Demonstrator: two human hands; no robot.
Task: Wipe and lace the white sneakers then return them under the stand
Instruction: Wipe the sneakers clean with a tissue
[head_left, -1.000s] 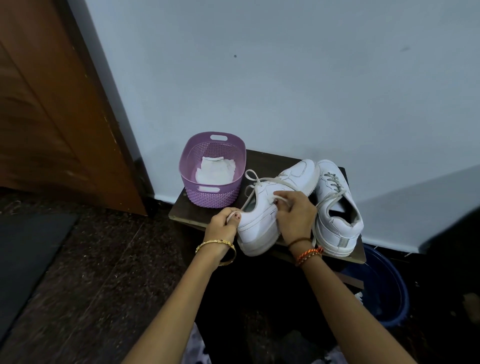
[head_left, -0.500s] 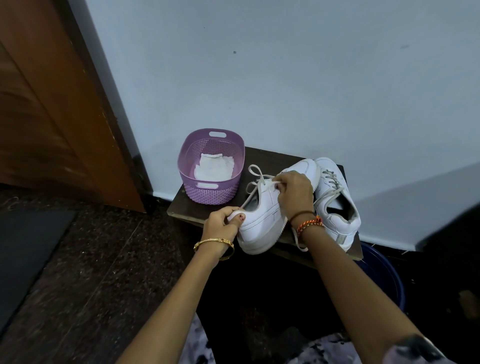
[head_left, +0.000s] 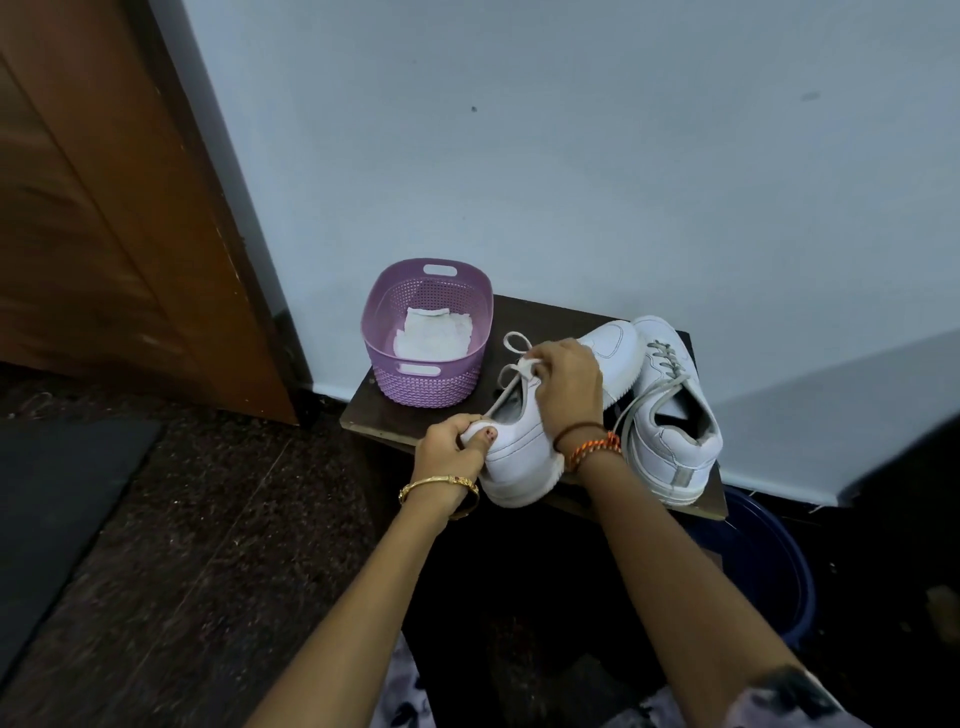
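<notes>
Sneakers sit side by side on the dark counter (head_left: 540, 319) against the wall. The left hand (head_left: 452, 452) grips the heel of the near sneaker (head_left: 524, 457), fingers curled tight around it with the thumb on top. The right hand (head_left: 566, 384) rests over the shoe's tongue, fingers pinching its lace (head_left: 511, 364). The other sneaker (head_left: 670, 415) stands just beside, laces loose. A purple basket (head_left: 415, 384) holding a white cloth (head_left: 434, 335) stands left of them.

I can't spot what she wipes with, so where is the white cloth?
The crumpled white cloth lies inside the purple perforated plastic basket, at the left end of the dark wooden stand, left of both white sneakers.
</notes>
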